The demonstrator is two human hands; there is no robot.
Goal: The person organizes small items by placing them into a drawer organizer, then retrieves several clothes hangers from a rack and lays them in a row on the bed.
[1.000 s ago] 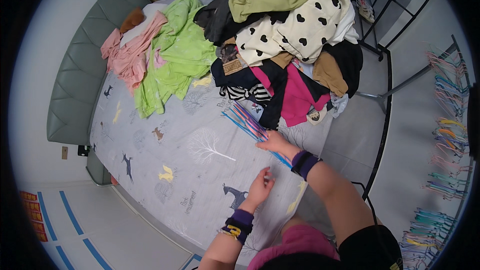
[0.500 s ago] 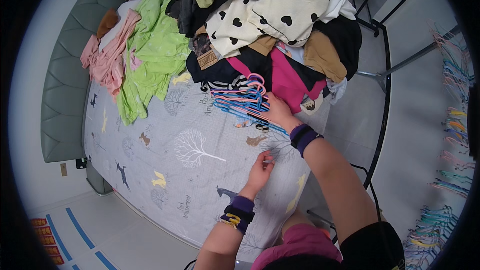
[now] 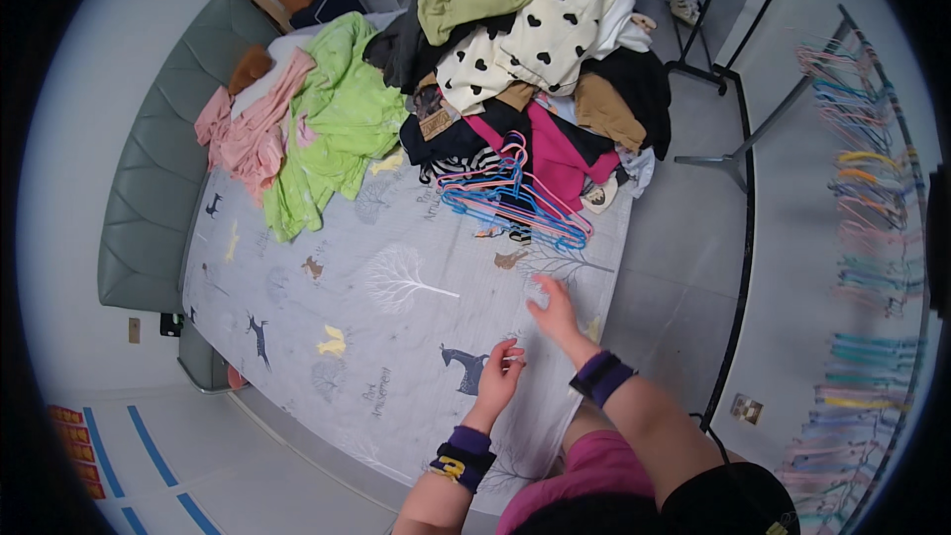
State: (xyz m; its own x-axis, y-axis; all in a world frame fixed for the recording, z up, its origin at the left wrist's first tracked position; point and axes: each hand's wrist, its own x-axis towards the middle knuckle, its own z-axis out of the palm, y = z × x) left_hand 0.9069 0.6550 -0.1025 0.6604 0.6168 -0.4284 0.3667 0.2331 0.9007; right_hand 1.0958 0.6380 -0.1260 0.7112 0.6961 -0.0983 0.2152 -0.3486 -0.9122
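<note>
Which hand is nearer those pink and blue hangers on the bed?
Right. The right hand is just below the hangers in the picture, apart from them; the left hand is farther below.

To the left of the left hand (image 3: 498, 378), the flat grey cloth bed sheet (image 3: 386, 342) with tree and animal pictures gives lots of open room, and a little gap lies between it and the right hand (image 3: 557, 309). Ahead of the right hand, the thin pink and blue hangers (image 3: 517, 200) block the way, with a big messy heap of many-coloured soft clothes (image 3: 540, 54) like a wall behind them. To the right of the right hand, past the bed's edge, there is open space over the smooth grey floor (image 3: 684, 287).
</note>
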